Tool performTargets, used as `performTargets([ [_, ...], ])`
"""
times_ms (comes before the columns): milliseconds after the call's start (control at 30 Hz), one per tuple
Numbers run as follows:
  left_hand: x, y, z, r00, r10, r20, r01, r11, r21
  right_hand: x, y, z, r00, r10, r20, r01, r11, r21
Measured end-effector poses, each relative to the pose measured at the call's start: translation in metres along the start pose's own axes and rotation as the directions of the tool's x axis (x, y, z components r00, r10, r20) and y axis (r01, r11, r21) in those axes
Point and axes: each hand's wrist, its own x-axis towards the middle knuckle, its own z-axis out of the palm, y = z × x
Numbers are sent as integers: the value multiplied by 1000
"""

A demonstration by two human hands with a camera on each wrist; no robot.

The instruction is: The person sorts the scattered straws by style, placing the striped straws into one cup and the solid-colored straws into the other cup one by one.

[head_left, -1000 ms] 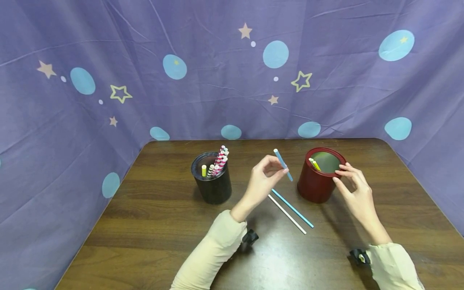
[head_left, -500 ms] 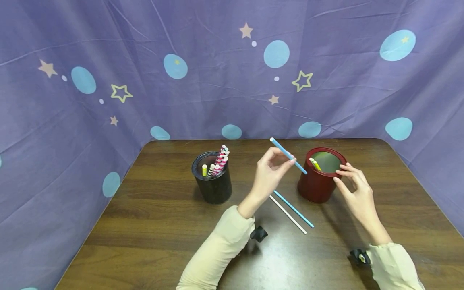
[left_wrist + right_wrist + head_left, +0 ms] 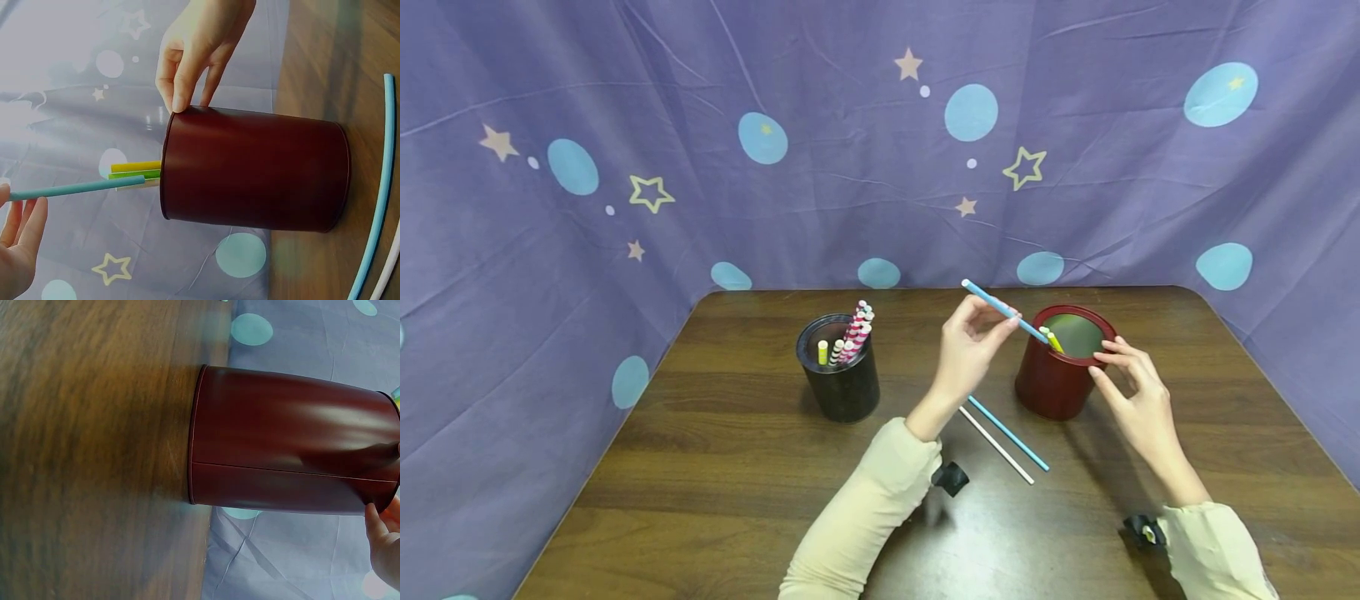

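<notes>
My left hand (image 3: pixel 967 348) pinches a light-blue paper straw (image 3: pixel 988 297) between thumb and fingertips. The straw slants down to the right, its lower tip by the left rim of a dark red can (image 3: pixel 1054 387). In the left wrist view, that tip (image 3: pixel 139 180) overlaps a yellow straw (image 3: pixel 134 167), a green one and a pale one, all sticking out of the can. My right hand (image 3: pixel 1138 400) grips the can's right rim with thumb and fingers. The upright can shows its side in the right wrist view (image 3: pixel 281 437); most of the right hand lies outside that view.
A black can (image 3: pixel 842 392) holding several striped straws (image 3: pixel 856 333) and a yellow one stands on the left of the brown table (image 3: pixel 700 433). A blue straw (image 3: pixel 1011 435) and a white straw (image 3: pixel 997 447) lie before the red can. A purple curtain hangs behind.
My left hand has moved right and slightly away, bringing the blue straw from mid-table to the red can's rim and tilting it flatter. The right hand has stayed on the can.
</notes>
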Motion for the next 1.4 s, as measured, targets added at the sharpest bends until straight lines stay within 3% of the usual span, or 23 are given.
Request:
performTargets([
  [600, 6, -20, 13, 998, -40, -44, 41, 999, 15, 0, -1, 1, 1000, 2, -3, -2, 1000, 4],
  [800, 4, -7, 18, 996, -83, -35, 84, 996, 33, 0, -2, 1, 1000, 5, -3, -5, 1000, -2],
  [1000, 3, -9, 20, 991, -126, -45, 131, 982, 136, 0, -1, 1, 1000, 0, -4, 0, 1000, 6],
  [1233, 2, -43, 19, 989, -138, -49, 146, 953, 265, 0, -2, 1, 1000, -1, -6, 1, 1000, 10],
  [1400, 0, -50, 19, 990, -132, -44, 139, 931, 339, 0, -1, 1, 1000, -2, -6, 2, 1000, 20],
])
